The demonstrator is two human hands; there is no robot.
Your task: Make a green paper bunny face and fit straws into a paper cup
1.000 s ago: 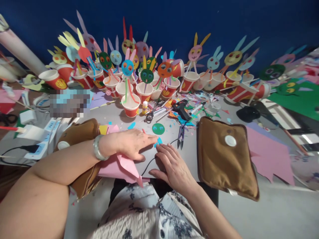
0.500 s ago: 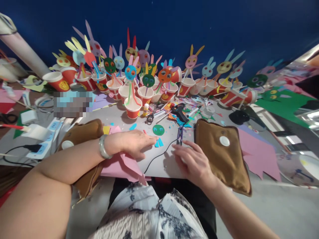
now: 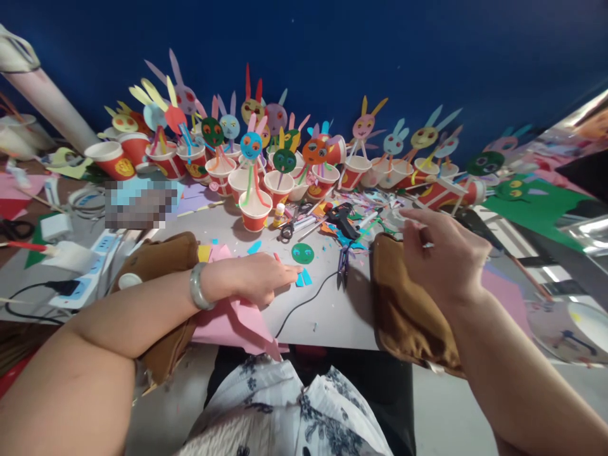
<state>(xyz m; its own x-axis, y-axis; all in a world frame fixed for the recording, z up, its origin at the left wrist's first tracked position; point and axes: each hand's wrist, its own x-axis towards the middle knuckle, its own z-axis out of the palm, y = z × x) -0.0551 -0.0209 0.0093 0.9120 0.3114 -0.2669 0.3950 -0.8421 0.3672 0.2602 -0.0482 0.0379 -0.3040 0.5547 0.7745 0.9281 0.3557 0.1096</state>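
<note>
My left hand (image 3: 260, 277) lies low over the table, its index finger stretched out to small blue paper pieces (image 3: 303, 277). The other fingers curl under, and pink paper (image 3: 232, 323) lies beneath the wrist. Just beyond the fingertip is a green paper circle (image 3: 303, 253) with blue eyes. Raised above a brown cloth pouch (image 3: 396, 297), my right hand (image 3: 444, 253) has its index finger extended and the others bent, with nothing visible in it. Small scissors (image 3: 342, 269) rest on the table between the hands.
Several red-and-white paper cups (image 3: 255, 215) with paper rabbit figures line the back. In front of them lie a glue stick (image 3: 278, 215), black scissors (image 3: 287, 233), a black glue gun (image 3: 342, 221) and paper scraps. A power strip (image 3: 88, 272) and another brown pouch (image 3: 164, 256) are at left.
My right hand has left the small scissors and moved right and up over the brown pouch. My left hand's fingers have curled, with the index finger still at the blue pieces.
</note>
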